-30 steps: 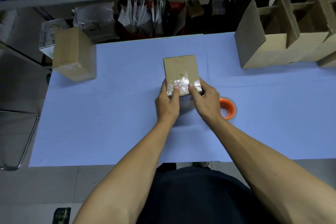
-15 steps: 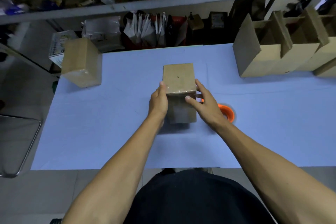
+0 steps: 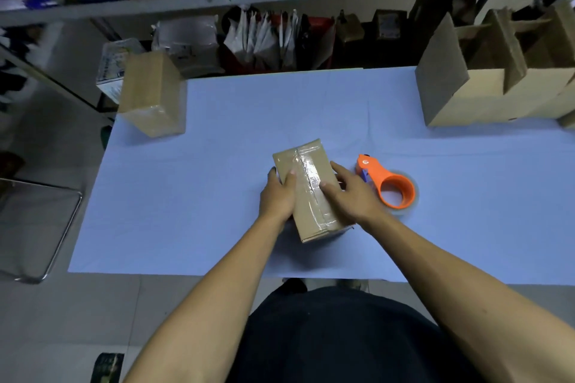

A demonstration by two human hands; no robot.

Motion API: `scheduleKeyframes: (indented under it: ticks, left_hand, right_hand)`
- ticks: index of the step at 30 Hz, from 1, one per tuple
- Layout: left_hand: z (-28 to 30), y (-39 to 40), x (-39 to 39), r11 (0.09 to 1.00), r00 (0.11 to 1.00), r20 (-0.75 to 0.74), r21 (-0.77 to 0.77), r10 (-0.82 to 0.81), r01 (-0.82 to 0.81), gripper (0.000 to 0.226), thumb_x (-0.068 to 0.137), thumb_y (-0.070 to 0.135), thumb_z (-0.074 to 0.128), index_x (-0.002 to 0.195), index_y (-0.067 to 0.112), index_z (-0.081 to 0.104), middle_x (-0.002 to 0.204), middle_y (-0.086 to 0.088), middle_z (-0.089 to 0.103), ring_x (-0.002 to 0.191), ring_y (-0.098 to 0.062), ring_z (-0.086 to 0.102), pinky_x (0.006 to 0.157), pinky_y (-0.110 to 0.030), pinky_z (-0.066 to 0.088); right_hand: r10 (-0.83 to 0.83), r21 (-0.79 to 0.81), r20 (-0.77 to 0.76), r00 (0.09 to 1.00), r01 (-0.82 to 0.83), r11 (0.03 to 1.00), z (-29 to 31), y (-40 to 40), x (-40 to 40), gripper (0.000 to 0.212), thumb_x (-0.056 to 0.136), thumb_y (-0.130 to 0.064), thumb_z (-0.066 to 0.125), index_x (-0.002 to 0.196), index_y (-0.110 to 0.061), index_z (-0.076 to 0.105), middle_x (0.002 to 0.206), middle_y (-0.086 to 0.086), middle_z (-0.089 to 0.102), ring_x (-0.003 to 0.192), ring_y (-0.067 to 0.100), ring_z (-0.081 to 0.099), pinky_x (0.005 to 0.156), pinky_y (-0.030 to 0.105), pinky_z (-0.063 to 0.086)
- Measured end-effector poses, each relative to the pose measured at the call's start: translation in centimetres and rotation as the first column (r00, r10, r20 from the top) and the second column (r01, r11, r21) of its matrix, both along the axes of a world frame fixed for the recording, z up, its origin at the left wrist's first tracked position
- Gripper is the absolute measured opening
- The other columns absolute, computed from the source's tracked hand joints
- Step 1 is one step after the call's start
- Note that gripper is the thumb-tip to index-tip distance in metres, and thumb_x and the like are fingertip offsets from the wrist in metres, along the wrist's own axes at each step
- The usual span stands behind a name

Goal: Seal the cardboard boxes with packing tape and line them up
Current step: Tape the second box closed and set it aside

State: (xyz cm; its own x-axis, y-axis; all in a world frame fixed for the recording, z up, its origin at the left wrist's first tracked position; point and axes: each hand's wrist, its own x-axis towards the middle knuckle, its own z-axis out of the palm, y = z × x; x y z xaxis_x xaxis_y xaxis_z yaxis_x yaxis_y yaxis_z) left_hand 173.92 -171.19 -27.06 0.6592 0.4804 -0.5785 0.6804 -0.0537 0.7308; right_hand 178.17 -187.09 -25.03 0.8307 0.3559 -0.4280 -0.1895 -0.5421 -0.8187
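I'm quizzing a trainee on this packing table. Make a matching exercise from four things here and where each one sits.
Things:
1. taped box
2. tape dispenser
3. sealed box
4. open boxes

Places:
A. far right of the table
B. far left corner of the table
C. between both hands, mid-table
D. lying just right of the right hand

The left hand grips the taped box's left side.

Pairs: 1-C, 2-D, 3-B, 4-A
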Motion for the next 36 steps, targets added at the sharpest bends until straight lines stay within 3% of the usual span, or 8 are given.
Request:
scheduleKeyframes:
  ticks: [4,8,13,16,25,29,33,36]
  left_hand:
    - [0.1,0.9,0.4,0.936,0.975,0.039,0.291,-0.219,0.199,0.069,0.102,0.037,0.045,0.159,0.027,0.007,0.165,-0.004,0.014,0.148,-0.027,0.023,0.117,-0.035,0.022]
    - [0.4,3.0,1.2,0.599,0.747,-0.058,0.557,-0.663,0.575,0.048,0.107,0.035,0.032,0.155,0.038,0.025,0.167,0.009,-0.003,0.153,-0.022,-0.011,0.120,-0.053,0.000]
    - [1.0,4.9,1.1,0.454,0.734,-0.180,0.684,-0.654,0.572,0.050,0.104,0.042,0.041,0.152,0.032,0.036,0.155,-0.005,0.035,0.135,-0.031,0.037,0.109,-0.042,0.034]
    - [1.2,4.9,0.0,0.535,0.798,-0.110,0.688,-0.593,0.492,0.050,0.099,0.044,0.052,0.146,0.027,0.046,0.132,-0.007,0.049,0.114,-0.031,0.052,0.092,-0.038,0.045]
    - [1.7,3.8,-1.1,0.616,0.870,-0.156,0.648,-0.467,0.447,0.057,0.085,0.063,0.061,0.127,0.027,0.049,0.117,-0.001,0.052,0.100,-0.029,0.060,0.077,-0.031,0.041]
    - [2.6,4.7,0.3,0.373,0.760,-0.270,0.744,-0.591,0.554,0.080,0.077,0.071,0.062,0.142,0.029,0.039,0.146,-0.006,0.033,0.135,-0.032,0.035,0.102,-0.048,0.039]
    - [3.2,5.2,2.9,0.012,0.300,-0.367,0.616,-0.880,0.788,0.083,0.089,0.072,0.045,0.157,0.038,0.012,0.167,0.004,-0.011,0.153,-0.024,-0.009,0.121,-0.056,0.007]
    - [2.0,4.8,2.8,0.103,0.319,-0.331,0.531,-0.888,0.841,0.076,0.094,0.069,0.039,0.156,0.045,0.003,0.165,0.012,-0.017,0.148,-0.025,0.017,0.116,-0.045,0.027]
  right_hand:
    - [-0.046,0.080,-0.151,0.987,0.058,0.995,-0.4,-0.7,0.0,0.045,0.090,-0.032,0.068,0.131,-0.038,0.053,0.121,-0.010,0.064,0.100,0.003,0.064,0.084,0.019,0.051]
    - [0.085,0.173,-0.299,0.951,-0.033,0.984,-0.7,-2.2,0.4,0.067,0.084,-0.026,0.078,0.141,-0.037,0.046,0.128,-0.005,0.060,0.099,0.006,0.067,0.070,0.018,0.054]
    - [-0.135,-0.093,0.067,0.989,0.141,0.986,-0.7,-2.0,2.1,0.070,0.079,-0.043,0.079,0.140,-0.023,0.052,0.130,0.002,0.058,0.114,0.018,0.058,0.089,0.028,0.044]
    - [-0.240,-0.150,0.258,0.936,0.284,0.947,-0.9,-1.4,2.6,0.071,0.082,-0.042,0.076,0.141,-0.014,0.048,0.133,0.011,0.054,0.126,0.024,0.049,0.095,0.028,0.036]
    - [-0.409,0.037,0.123,0.904,0.407,0.913,-1.5,-0.6,2.4,0.056,0.085,-0.028,0.073,0.134,-0.015,0.049,0.123,-0.005,0.060,0.116,0.016,0.058,0.098,0.033,0.045]
    - [-0.298,0.067,0.050,0.953,0.294,0.953,-1.1,-0.6,3.4,0.059,0.095,-0.026,0.063,0.149,-0.020,0.040,0.143,-0.001,0.051,0.131,0.016,0.048,0.110,0.032,0.038]
    - [-0.091,0.024,0.063,0.994,0.089,0.996,-0.6,-0.7,4.1,0.062,0.099,-0.030,0.058,0.154,-0.021,0.031,0.153,-0.002,0.041,0.138,0.014,0.041,0.113,0.027,0.031]
    - [-0.134,-0.034,0.126,0.983,0.139,0.990,-1.0,-1.6,3.7,0.059,0.098,-0.035,0.057,0.151,-0.019,0.038,0.146,0.001,0.049,0.132,0.018,0.046,0.104,0.024,0.033]
